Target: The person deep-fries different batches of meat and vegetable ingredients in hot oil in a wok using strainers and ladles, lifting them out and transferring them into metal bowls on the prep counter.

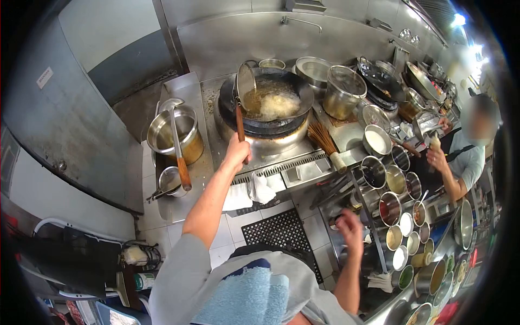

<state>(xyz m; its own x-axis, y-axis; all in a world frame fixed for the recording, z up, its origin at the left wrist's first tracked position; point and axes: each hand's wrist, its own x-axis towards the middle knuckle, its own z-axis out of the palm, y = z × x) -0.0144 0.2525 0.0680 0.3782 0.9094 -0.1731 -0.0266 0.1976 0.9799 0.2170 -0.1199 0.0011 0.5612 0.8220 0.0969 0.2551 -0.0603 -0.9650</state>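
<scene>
My left hand [237,151] is wrapped round the wooden handle [240,127] of a wire strainer [246,80]. The strainer's round head is tilted up at the left inner side of a large black wok [303,89]. Bubbling oil with a pale, foamy mass of food [279,104] fills the wok's middle. My right hand [349,230] hangs low on the right, away from the stove, blurred, with its fingers bent; whether it holds anything is unclear.
A steel pot [195,142] with a ladle [177,141] across it stands left. A bamboo brush [325,142] lies right of the wok. Ingredient bowls [390,208] fill the right rack. A co-worker [460,157] stands at the far right. A white cloth [261,189] hangs at the front edge.
</scene>
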